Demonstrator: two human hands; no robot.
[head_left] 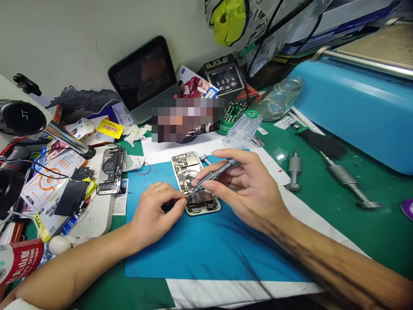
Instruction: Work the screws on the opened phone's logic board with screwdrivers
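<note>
In the head view, your right hand (250,185) grips a screwdriver (213,175), partly covering the opened phone (204,201); your left hand's (153,211) thumb and forefinger close at its edge, any pinch too small to tell. A second phone (110,170) lies left, a glass jar (277,99) beyond right. Blue mat (161,258), white paper (200,295), green table (135,292), pale wall (80,34).
</note>
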